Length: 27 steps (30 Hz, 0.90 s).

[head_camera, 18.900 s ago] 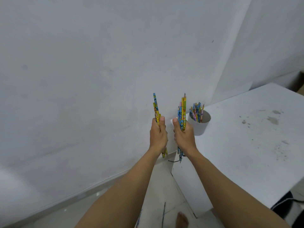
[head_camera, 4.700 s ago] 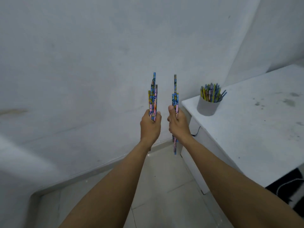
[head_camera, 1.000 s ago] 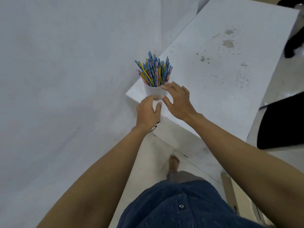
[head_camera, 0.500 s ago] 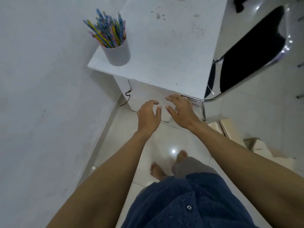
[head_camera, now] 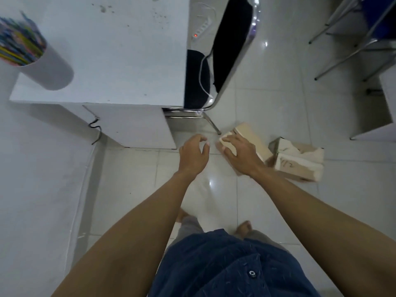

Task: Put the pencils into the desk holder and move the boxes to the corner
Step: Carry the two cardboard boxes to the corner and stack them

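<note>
The right hand (head_camera: pixel 240 155), fingers spread and empty, hangs over the near end of a closed tan box (head_camera: pixel 250 140) lying on the floor tiles right of centre frame; whether the fingertips already touch it cannot be told. The left hand (head_camera: pixel 194 154), loosely curled and holding nothing, hovers just left of that box, apart from it. The box's long axis runs from upper left to lower right, passing under the right palm. A second, opened box (head_camera: pixel 300 162) sits just beyond, further right, so the right hand is nearer both. At upper left, the desk holder (head_camera: pixel 49 70) stands on the desk (head_camera: pixel 120 61), full of pencils (head_camera: pixel 19 46).
</note>
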Available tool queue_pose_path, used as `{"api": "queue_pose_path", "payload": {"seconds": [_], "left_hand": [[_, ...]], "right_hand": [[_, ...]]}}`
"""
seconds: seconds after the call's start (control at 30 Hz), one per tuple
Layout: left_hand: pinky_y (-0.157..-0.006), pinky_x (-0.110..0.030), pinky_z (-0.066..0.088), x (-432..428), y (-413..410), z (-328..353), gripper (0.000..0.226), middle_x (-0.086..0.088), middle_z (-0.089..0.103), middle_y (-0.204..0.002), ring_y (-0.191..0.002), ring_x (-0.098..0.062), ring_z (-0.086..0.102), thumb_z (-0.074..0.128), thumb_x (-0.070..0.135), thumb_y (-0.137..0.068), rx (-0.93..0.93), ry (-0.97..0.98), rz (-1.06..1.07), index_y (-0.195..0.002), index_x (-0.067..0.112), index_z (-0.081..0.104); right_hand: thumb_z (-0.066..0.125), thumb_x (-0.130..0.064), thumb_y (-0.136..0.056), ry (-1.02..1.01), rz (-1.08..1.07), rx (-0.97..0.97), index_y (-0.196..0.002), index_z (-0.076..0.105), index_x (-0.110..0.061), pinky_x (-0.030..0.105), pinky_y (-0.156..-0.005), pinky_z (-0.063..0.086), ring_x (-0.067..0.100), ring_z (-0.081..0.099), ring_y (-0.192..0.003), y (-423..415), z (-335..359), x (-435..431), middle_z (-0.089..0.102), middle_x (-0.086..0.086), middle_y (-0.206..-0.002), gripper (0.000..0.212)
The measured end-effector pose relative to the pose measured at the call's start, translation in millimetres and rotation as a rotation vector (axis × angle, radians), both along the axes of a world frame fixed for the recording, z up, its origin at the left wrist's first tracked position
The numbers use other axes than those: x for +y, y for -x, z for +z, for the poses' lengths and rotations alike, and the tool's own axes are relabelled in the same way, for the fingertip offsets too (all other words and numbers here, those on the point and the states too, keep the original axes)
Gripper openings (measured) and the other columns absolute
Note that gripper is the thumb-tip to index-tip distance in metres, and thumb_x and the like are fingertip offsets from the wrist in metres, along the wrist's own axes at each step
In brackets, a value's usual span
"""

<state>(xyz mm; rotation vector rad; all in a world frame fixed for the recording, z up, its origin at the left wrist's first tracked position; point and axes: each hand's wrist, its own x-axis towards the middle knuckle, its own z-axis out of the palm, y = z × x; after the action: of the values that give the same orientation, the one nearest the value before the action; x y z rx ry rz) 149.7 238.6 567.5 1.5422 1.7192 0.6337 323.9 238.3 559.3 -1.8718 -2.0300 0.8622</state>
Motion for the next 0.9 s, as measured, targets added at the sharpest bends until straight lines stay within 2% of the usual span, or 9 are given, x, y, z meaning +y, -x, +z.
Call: {"api": "queue_pose_path", "payload": {"seconds": [0.23,0.37,0.43,0.6,0.77,0.9], "left_hand": [[-0.097,-0.046,0.044,-51,-134,-19,0.017,0.000,0.065,-0.108,-0.106,-0.020,0.059,0.054,0.023,-0.094,0.009,0.060,-0.040,-0.106,0.013,0.060],[-0.098,-0.047,0.043,-66,-180,-26,0.019,-0.002,0.065,-0.110,-0.108,-0.021,0.059,0.055,0.021,-0.093,0.017,0.089,-0.064,-0.108,0.011,0.061],[-0.099,-0.047,0.043,-66,-198,-26,0.019,-0.002,0.065,-0.110,-0.108,-0.022,0.059,0.055,0.020,-0.093,0.008,0.096,-0.076,-0.109,0.011,0.061],[-0.097,-0.047,0.043,-44,-222,-32,0.018,-0.001,0.065,-0.109,-0.106,-0.022,0.058,0.055,0.024,-0.094,0.041,0.101,-0.139,-0.106,0.012,0.061],[-0.101,-0.046,0.041,11,-230,-55,0.020,-0.002,0.064,-0.113,-0.111,-0.022,0.056,0.055,0.025,-0.094,0.105,0.171,-0.215,-0.110,0.014,0.059],[-0.102,-0.041,0.038,68,-240,-79,0.024,-0.005,0.058,-0.120,-0.115,-0.025,0.053,0.054,0.026,-0.094,0.177,0.266,-0.329,-0.114,0.014,0.056]], "right_hand": [[0.052,-0.030,-0.098,0.173,-0.030,-0.023,-0.135,0.055,-0.015,0.036,-0.109,0.032,0.022,0.043,-0.133,-140,-15,-63,0.049,0.006,-0.141,0.040],[0.053,-0.030,-0.098,0.250,-0.095,-0.029,-0.135,0.054,-0.015,0.033,-0.103,0.037,0.026,0.046,-0.128,-192,-24,-75,0.048,0.008,-0.140,0.040],[0.053,-0.031,-0.097,0.280,-0.130,-0.011,-0.135,0.054,-0.014,0.037,-0.103,0.039,0.027,0.048,-0.124,-211,-30,-76,0.047,0.009,-0.138,0.041],[0.055,-0.029,-0.097,0.323,-0.240,0.067,-0.144,0.042,-0.013,0.047,-0.105,0.040,0.030,0.044,-0.128,-228,-42,-66,0.039,0.012,-0.143,0.052],[0.058,-0.027,-0.095,0.315,-0.378,0.141,-0.153,0.017,-0.016,0.054,-0.110,0.035,0.033,0.026,-0.143,-229,-63,-36,0.012,0.011,-0.158,0.071],[0.060,-0.024,-0.094,0.300,-0.457,0.172,-0.154,0.013,-0.014,0.054,-0.109,0.036,0.033,0.022,-0.145,-234,-82,-6,0.004,0.011,-0.159,0.077]]}}
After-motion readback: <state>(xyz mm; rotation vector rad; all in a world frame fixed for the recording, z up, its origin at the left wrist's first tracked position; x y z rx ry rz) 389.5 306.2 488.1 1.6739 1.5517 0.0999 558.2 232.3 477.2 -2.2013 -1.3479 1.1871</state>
